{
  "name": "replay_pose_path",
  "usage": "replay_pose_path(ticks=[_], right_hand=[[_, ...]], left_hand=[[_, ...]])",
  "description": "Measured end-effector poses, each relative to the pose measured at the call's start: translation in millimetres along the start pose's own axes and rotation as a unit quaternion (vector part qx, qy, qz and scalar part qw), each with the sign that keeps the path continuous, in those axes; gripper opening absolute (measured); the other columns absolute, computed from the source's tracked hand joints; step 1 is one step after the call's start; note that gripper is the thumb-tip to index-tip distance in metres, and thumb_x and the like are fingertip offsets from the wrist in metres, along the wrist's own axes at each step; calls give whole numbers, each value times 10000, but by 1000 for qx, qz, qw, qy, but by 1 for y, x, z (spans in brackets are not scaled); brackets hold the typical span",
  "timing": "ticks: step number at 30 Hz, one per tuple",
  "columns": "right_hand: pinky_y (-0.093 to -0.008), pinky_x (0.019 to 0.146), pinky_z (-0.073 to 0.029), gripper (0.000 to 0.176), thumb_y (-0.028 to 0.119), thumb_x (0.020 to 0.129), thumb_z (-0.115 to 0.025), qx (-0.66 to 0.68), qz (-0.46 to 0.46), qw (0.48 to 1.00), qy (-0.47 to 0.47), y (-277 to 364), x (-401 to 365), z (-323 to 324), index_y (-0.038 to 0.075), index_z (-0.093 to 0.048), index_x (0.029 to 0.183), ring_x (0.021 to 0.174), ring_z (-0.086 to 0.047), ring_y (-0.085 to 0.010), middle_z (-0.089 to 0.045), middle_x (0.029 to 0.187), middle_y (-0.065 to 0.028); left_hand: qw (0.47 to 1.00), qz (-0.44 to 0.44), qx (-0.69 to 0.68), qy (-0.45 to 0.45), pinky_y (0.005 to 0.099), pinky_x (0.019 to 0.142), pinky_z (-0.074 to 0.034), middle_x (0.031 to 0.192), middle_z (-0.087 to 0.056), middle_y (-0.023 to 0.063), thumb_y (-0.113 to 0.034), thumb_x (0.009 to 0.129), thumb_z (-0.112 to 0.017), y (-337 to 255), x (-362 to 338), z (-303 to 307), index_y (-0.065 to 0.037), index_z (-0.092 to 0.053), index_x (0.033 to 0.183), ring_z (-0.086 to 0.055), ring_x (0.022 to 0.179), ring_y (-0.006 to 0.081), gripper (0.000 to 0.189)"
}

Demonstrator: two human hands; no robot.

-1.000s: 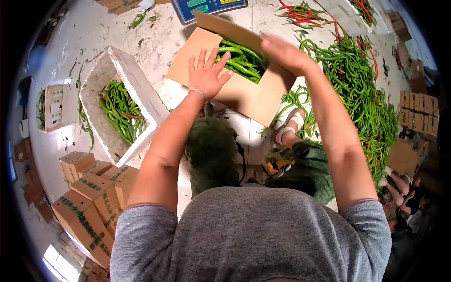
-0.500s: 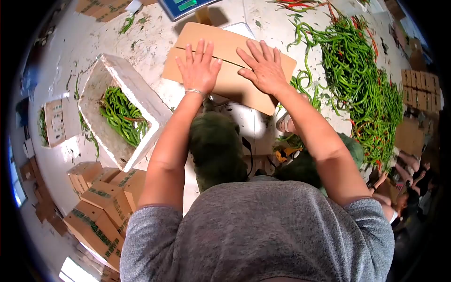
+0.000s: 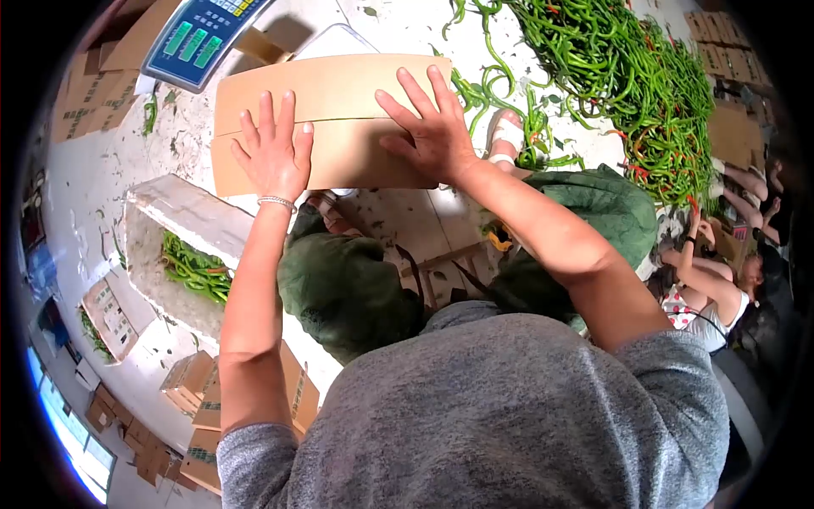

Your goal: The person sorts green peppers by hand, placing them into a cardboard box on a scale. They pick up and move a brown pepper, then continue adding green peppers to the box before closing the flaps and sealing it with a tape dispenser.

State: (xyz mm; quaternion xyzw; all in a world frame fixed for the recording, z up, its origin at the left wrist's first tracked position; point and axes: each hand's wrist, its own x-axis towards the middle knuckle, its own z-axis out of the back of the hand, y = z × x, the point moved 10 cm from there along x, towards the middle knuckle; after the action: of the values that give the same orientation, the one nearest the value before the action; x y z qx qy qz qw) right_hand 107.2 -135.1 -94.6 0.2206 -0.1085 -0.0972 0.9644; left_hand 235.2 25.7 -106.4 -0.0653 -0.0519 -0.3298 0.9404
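Note:
Both my hands lie on top of a brown cardboard box (image 3: 339, 93) whose two top flaps meet along a narrow seam. My left hand (image 3: 277, 153), with a bracelet at its wrist, is spread on the left part of the box. On the right part, my right hand (image 3: 432, 131) presses with its fingers apart. Neither hand grips anything. Behind the box stands a blue digital scale display (image 3: 197, 42) with lit green readouts. Part of a metal platform (image 3: 339, 38) shows past the box's far edge.
A white foam box (image 3: 182, 199) with green chili peppers (image 3: 195, 270) stands at the left. A large pile of long green and some red peppers (image 3: 610, 85) covers the floor at right. Several cartons (image 3: 203, 399) are stacked lower left. Another person (image 3: 708, 271) sits at far right.
The view has turned, so the box and both hands appear further left and the box lies more level. The hands stay spread on its flaps. More of the scale display shows.

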Motion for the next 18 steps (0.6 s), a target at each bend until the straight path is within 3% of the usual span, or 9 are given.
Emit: replay_pose_path(ticks=[1,3,4,6,8,9,14,17,18], right_hand=[[-610,992,-220,551,414,806,-572,11,14,1000,10,-2,0,0,290,-404,1316,1322,-193,-384,-230,1449,-78],[-529,1038,-207,575,397,837,-534,199,3,979,49,-36,12,-2,200,-368,1351,1343,-184,-327,-190,1467,-108],[-320,1101,-110,638,442,922,-364,411,-152,899,1,-64,9,28,110,-168,1430,1365,-130,-252,-166,1479,-110],[-402,1091,-120,772,600,874,-284,376,-304,858,-173,-108,-4,78,121,-55,1435,1354,-146,-263,-120,1483,-126],[-462,1079,-137,841,704,836,-202,470,-344,746,-322,-226,-39,72,148,-24,1441,1345,-171,-282,-81,1489,-127],[-451,1070,-152,813,671,841,-230,504,-358,703,-353,-251,-48,57,138,-57,1430,1331,-188,-282,-113,1469,-132],[-397,1023,-231,679,505,864,-369,529,-314,769,-174,-116,6,-44,86,-220,1377,1261,-276,-285,-269,1372,-161],[-365,995,-278,599,405,877,-452,441,-301,831,-155,-99,9,-43,56,-318,1344,1218,-329,-286,-363,1313,-178],[-393,1028,-254,679,462,862,-455,385,-311,857,-143,-99,10,-37,59,-265,1376,1263,-291,-328,-327,1357,-200]], left_hand=[[1000,3,-1,11,607,1033,-75,1476,-211,7,-498,895,-359,2,0,0,-326,-314,1380,-135,1356,346,517],[1000,7,12,14,598,1038,-75,1480,-197,-20,-494,899,-348,5,-5,-1,-343,-288,1387,-140,1359,332,515],[1000,8,15,17,594,1040,-75,1483,-190,-34,-492,901,-343,5,-5,-2,-351,-275,1391,-143,1360,325,515],[1000,7,-7,15,594,1041,-65,1475,-212,-5,-488,901,-349,3,-7,0,-337,-301,1382,-140,1356,339,506],[1000,8,2,12,591,1041,-76,1483,-191,-28,-479,906,-338,3,-4,-1,-347,-272,1393,-144,1359,327,509],[1000,11,3,14,591,1041,-75,1483,-191,-26,-473,907,-338,2,-2,-1,-339,-270,1395,-141,1360,326,511],[999,-8,-33,-23,592,1040,-71,1485,-186,-18,-448,911,-339,-2,-5,3,-291,-257,1408,-128,1363,324,528],[1000,-19,-10,5,590,1038,-71,1485,-187,-34,-448,912,-335,-5,-5,-3,-279,-237,1416,-132,1366,303,541],[1000,-20,-2,12,589,1038,-71,1484,-189,-38,-448,912,-334,-4,-1,-3,-280,-234,1417,-134,1367,298,541]])
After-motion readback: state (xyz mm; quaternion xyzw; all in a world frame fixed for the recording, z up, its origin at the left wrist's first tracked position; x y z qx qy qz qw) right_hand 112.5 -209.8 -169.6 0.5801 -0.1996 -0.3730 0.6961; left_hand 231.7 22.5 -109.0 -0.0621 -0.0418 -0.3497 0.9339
